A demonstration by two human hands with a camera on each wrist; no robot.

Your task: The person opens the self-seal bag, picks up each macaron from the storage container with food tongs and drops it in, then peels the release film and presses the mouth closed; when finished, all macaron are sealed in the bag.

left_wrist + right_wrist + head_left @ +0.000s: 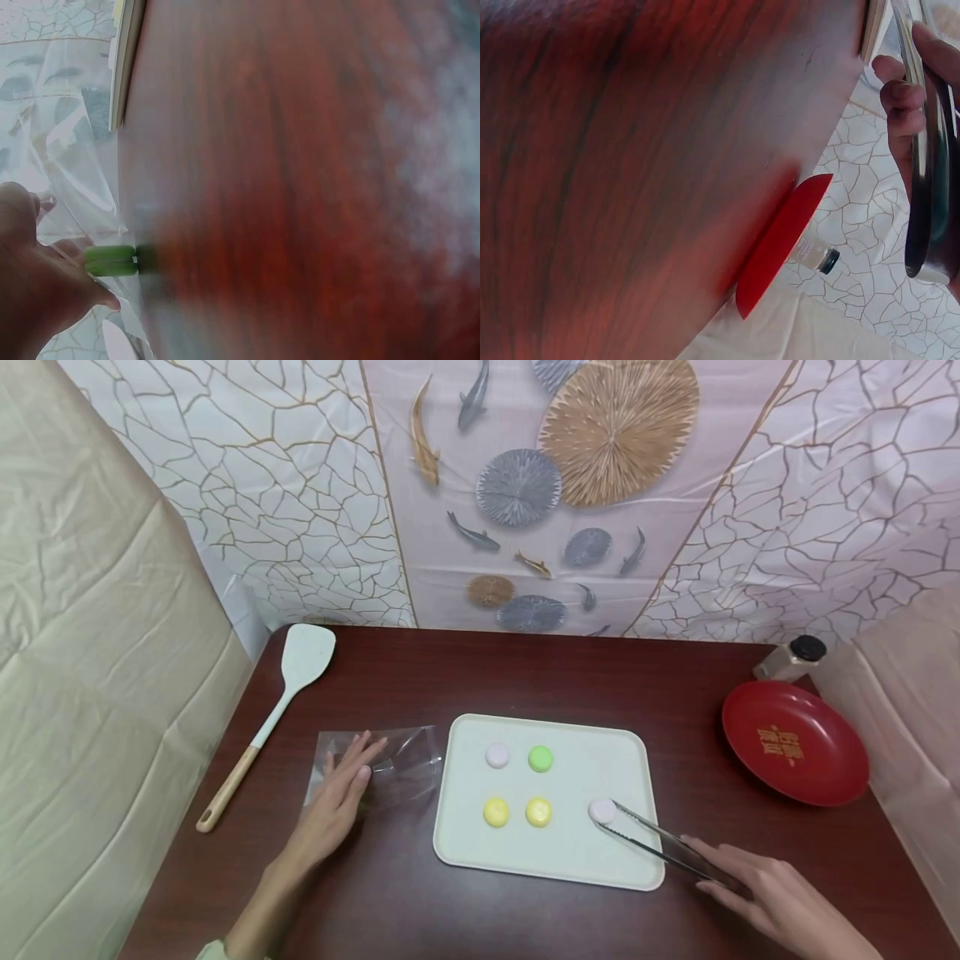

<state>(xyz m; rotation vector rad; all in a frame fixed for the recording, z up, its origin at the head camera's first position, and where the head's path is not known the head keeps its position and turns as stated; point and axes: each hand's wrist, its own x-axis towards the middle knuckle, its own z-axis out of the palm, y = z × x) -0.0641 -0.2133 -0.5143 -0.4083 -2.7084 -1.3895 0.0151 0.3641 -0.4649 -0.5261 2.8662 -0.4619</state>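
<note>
Head view: white puck sits on the tray, near its front right, clear of the other four. Tongs tips straddle it, one arm on each side; whether they actually squeeze it I cannot tell. Right hand grips the tongs at the far end of the handles, fingers curled round them; the right wrist view confirms fingers wrapped on the metal.

Left hand lies flat, fingers straight, on the clear bag just left of the tray, pinning it to the table. Bag looks crumpled, mouth not obviously open.

Risks, as I judge them:
- Puck is small, round, smooth, low. Metal tips could slide off and flick it across the tray or off the edge.
- Grip far back on the handles means weak, wobbly control at the tips.
- Too much squeeze may dent it if it is soft; cannot tell hardness.
- Bag under a flat palm is not held open, so the puck could hit film and roll off.

Puck look: pale white, maybe faintly pink, disc shape, matte. Others: pale lilac, green, two yellow, in a loose two-by-two block to the left.

Outward: red plate at right, well apart, small bottle behind it, spatula at far left.
</note>
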